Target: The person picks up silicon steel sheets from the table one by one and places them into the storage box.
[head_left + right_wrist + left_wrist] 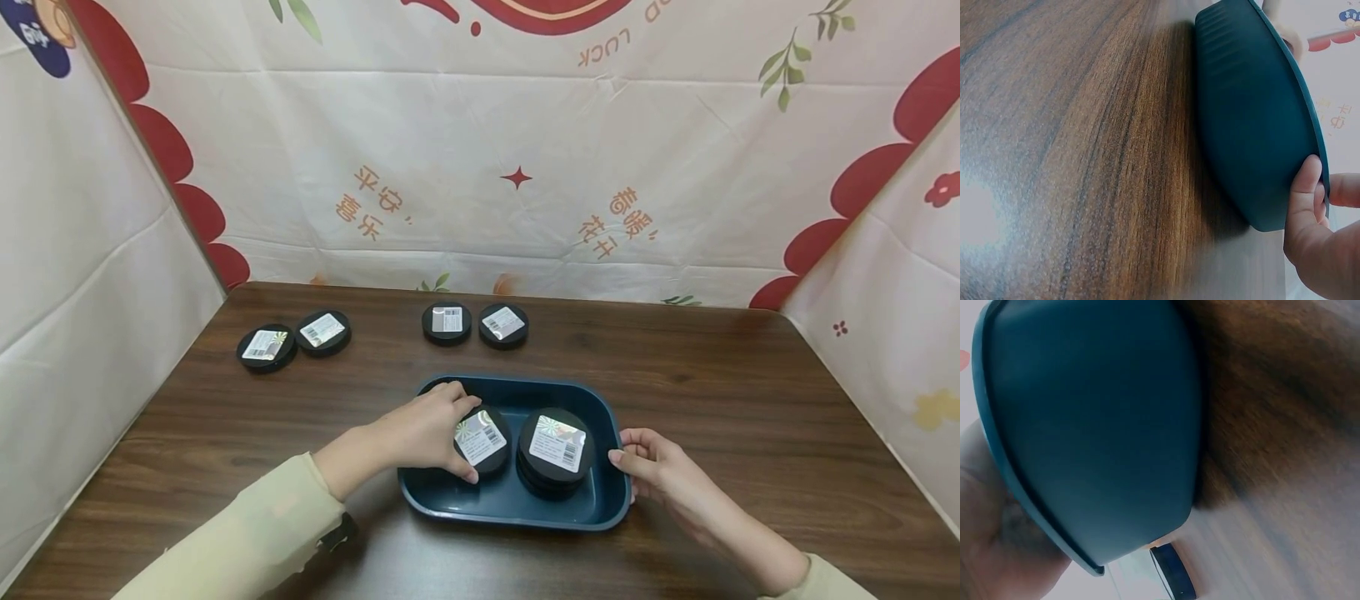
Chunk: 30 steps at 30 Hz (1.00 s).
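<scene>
this looks like a small cloth-screened work booth; whether it stands in a home, an office or a workshop cannot be told. a printed white cloth hangs at twelve o'clock, behind the wood-grain desk, with a pale cloth panel at nine and a flowered panel at three. red scallops at ten and two, orange chinese characters at ten and the word luck at one give it a festive look.
</scene>
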Tool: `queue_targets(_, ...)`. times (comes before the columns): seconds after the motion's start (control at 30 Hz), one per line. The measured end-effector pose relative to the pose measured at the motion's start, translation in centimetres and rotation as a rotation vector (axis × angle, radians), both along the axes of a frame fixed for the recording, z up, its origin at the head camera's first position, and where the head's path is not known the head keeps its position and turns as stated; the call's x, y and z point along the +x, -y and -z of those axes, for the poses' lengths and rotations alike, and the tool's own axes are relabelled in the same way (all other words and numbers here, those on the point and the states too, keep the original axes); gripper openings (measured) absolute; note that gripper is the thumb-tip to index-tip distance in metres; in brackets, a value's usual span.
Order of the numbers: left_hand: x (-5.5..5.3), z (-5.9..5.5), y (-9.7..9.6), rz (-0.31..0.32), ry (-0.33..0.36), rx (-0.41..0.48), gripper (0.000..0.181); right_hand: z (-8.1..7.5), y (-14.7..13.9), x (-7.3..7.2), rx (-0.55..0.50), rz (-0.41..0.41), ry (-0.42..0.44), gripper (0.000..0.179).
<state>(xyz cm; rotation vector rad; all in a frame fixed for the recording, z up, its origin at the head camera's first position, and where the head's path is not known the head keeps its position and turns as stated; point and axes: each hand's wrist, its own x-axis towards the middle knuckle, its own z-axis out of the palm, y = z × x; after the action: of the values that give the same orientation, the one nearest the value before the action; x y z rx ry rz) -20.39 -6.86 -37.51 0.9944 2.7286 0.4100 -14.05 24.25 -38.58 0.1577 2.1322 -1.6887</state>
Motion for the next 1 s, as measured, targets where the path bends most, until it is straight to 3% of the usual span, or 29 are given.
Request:
queue_targets(0.23,0.06,0.51,0.01,0.024,-0.035,-0.061,0.089,0.32,-0.12,0.0,-0.029,-0.024,-0.02,0.049)
queue_targets(0.43,0.24,0.29,-0.13,0.036,-0.057,-0.076,0.088,0.27,-0.06,0.01,-0.028,-0.019,-0.02,0.048)
queue_targets(1.0,-0.07,0.81,-0.82,0.037,-0.064,-0.166,0.087,0.44,-0.21,-0.11,-0.034,-0.036,-0.04,0.045)
